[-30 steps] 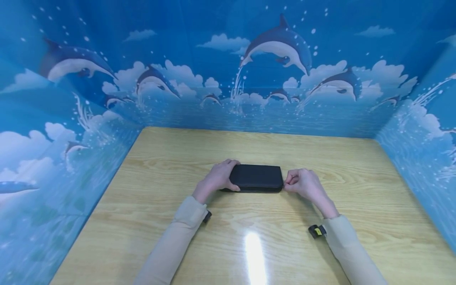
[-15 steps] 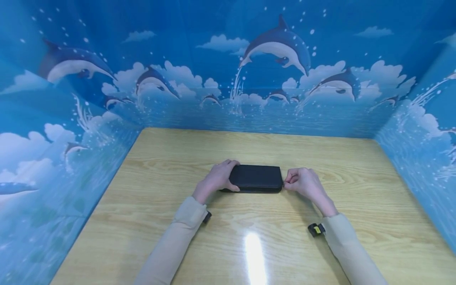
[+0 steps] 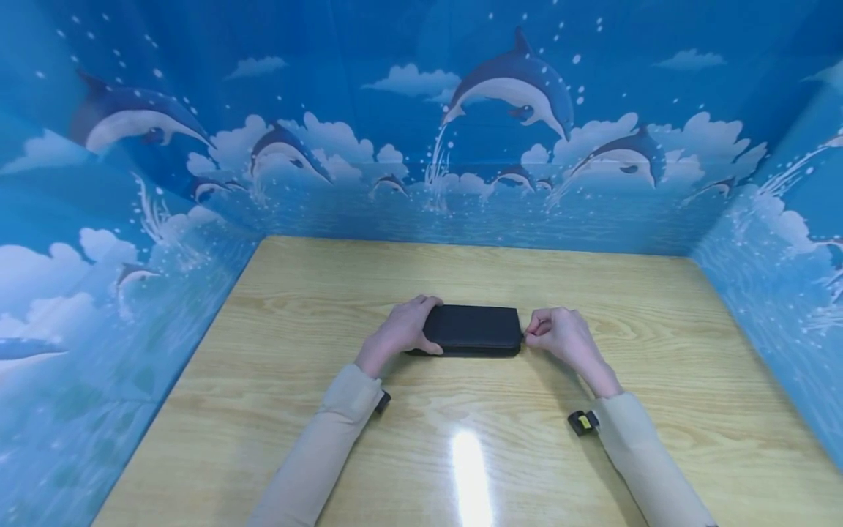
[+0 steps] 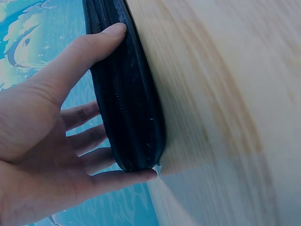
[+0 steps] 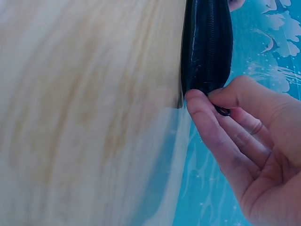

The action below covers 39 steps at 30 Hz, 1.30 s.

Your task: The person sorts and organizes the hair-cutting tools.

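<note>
A flat black zippered case (image 3: 474, 327) lies lengthwise on the wooden table. My left hand (image 3: 402, 329) grips its left end. In the left wrist view, the thumb (image 4: 110, 35) presses the zipped side of the case (image 4: 127, 108), while the other fingers reach behind and under the end. At the right end, my right hand (image 3: 565, 340) pinches the zipper pull (image 5: 223, 111) between thumb and forefinger. The teeth of the closed zipper (image 5: 211, 33) run along the side up to those fingertips. The fingertips hide part of the pull.
The light wood-grain table (image 3: 342, 454) ends at blue dolphin-print curtains (image 3: 395, 110) at the back and on both sides. Small black wrist devices (image 3: 582, 422) sit at the sleeve cuffs. A bright light reflection (image 3: 470, 476) shows on the tabletop near the front.
My right hand has shifted slightly toward the back along the case's right end, still pinching the zipper pull. The left hand and the case have stayed in place.
</note>
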Each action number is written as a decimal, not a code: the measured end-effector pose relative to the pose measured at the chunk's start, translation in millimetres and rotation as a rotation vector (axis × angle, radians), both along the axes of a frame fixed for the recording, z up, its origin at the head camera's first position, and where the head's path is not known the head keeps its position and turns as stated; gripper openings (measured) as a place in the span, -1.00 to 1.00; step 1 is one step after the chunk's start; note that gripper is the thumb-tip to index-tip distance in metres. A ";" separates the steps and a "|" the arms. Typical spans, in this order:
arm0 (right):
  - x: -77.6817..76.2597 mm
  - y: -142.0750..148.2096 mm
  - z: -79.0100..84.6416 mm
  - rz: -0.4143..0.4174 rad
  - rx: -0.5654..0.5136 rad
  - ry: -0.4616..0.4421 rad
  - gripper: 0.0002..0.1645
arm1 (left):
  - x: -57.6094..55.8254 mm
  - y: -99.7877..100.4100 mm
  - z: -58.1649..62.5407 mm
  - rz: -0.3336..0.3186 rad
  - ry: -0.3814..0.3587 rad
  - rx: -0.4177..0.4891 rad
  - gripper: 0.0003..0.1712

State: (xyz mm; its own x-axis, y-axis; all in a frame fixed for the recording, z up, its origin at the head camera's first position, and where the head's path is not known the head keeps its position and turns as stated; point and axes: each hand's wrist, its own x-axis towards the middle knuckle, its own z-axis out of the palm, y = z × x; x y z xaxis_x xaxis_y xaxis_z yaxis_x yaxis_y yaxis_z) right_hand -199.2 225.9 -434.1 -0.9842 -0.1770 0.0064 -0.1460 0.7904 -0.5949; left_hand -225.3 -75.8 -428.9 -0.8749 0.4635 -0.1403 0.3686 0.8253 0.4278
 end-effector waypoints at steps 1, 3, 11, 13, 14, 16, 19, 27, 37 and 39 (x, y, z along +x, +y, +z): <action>-0.3 -0.1 -0.3 -0.002 0.000 0.002 -0.82 | 0.2 0.0 0.2 -0.001 0.002 -0.002 0.05; -0.6 -0.4 -0.7 -0.005 -0.001 0.007 -0.82 | 0.3 0.2 0.3 0.001 0.002 -0.005 0.05; -2.4 -1.3 -2.6 -0.007 -0.008 0.028 -0.83 | 0.3 1.0 0.0 0.006 0.000 -0.011 0.05; -2.7 -1.2 -3.3 -0.008 -0.006 0.030 -0.83 | 0.2 1.3 -0.3 0.006 0.000 -0.010 0.05; -2.8 -1.1 -3.5 -0.010 -0.003 0.031 -0.83 | 0.1 1.4 -0.6 0.005 0.002 -0.010 0.05; -3.3 -1.0 -3.8 -0.014 -0.001 0.034 -0.83 | -0.4 1.5 -0.9 0.003 0.000 -0.010 0.05; -4.2 -0.9 -3.9 -0.018 0.010 0.040 -0.82 | -1.0 1.6 -1.0 0.003 -0.003 -0.007 0.04; -5.9 -1.7 -3.3 -0.019 0.022 0.035 -0.82 | -0.9 1.1 -0.1 0.002 -0.001 -0.011 0.04; -7.6 -1.0 -3.7 -0.023 0.006 0.047 -0.83 | -1.2 0.4 0.1 -0.007 -0.011 0.002 0.05; -7.8 -1.3 -3.4 -0.026 0.003 0.038 -0.83 | -0.8 0.3 0.4 -0.006 -0.011 0.003 0.05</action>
State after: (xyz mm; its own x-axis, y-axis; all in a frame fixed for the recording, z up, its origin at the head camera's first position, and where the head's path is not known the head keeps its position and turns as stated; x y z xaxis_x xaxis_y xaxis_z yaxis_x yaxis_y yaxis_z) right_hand -207.0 224.7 -437.5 -0.9875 -0.1514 0.0435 -0.1479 0.7959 -0.5870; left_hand -226.0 -75.4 -428.5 -0.8706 0.4691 -0.1485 0.3686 0.8216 0.4348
